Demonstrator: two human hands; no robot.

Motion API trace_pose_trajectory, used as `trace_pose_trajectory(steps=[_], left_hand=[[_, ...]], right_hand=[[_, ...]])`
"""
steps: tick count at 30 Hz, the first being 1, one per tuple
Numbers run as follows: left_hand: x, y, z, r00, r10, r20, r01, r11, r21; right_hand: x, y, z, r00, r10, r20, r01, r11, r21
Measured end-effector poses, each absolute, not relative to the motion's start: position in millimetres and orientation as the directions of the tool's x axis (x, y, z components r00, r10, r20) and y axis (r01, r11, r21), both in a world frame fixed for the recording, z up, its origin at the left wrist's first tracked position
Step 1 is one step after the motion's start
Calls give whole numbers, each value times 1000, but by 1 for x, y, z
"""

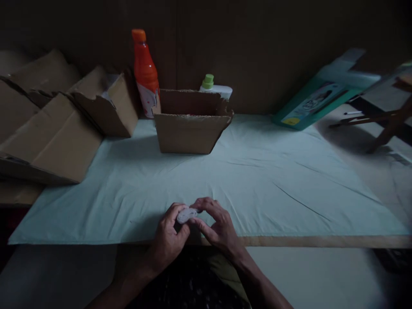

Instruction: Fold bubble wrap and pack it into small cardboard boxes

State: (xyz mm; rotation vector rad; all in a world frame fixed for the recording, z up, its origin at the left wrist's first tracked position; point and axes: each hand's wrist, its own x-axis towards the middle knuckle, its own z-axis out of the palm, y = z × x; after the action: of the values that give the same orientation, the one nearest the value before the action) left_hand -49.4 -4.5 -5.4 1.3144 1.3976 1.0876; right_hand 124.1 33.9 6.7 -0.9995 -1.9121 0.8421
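Close to the table's front edge, both hands hold a small, light-grey, rounded bundle. It looks wound or folded, but its exact kind is too dim to make out. My left hand is closed around the bundle's left side, with the thumb below and the fingers over the far side. From the right, my right hand pinches the bundle's right end between thumb and fingertips. The bundle is held just above the pale green cloth that covers the table.
Beyond the hands stands an open cardboard box. Behind it are an orange bottle and a white bottle with a green cap. More cardboard boxes crowd the left side. A large teal jug stands at the back right, near a wooden stand.
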Motion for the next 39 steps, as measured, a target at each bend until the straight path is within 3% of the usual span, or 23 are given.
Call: trace_pose_trajectory(steps=[4,7,11,15,18,20,23,27,31,33,36,37,39], left_hand=[[-49,-1,-6,148,983,-104,133,84,988],[-54,5,-9,302,937,-178,196,121,973],[-60,16,-5,363,895,-258,386,107,916],[-73,38,19,548,792,-271,479,-31,877],[-87,68,46,519,855,-15,511,-296,807],[-94,96,64,372,886,275,604,-456,653],[-100,143,83,212,747,630,768,-526,366],[-101,189,81,193,668,719,874,-450,184],[-99,200,61,220,658,720,883,-448,139],[-99,199,54,223,641,734,881,-454,129],[-99,198,51,219,629,746,876,-464,134],[-100,198,52,219,632,743,875,-464,137],[-100,198,54,218,651,727,874,-462,152]], right_hand=[[129,36,18,-312,876,368,244,448,-860],[142,42,24,-367,883,291,343,420,-840],[155,51,35,-523,841,138,473,422,-774],[161,65,56,-567,822,50,598,453,-661],[173,82,81,-519,849,97,608,447,-657],[182,96,101,-486,861,152,589,451,-671],[190,123,131,-395,868,300,569,488,-663],[188,178,164,-174,844,508,616,496,-612],[172,243,185,-148,813,562,844,400,-356],[157,271,187,-227,845,485,937,325,-128],[132,302,177,-365,884,292,926,313,209],[124,311,170,-389,891,235,909,330,253],[111,325,154,-431,888,160,896,400,195]])
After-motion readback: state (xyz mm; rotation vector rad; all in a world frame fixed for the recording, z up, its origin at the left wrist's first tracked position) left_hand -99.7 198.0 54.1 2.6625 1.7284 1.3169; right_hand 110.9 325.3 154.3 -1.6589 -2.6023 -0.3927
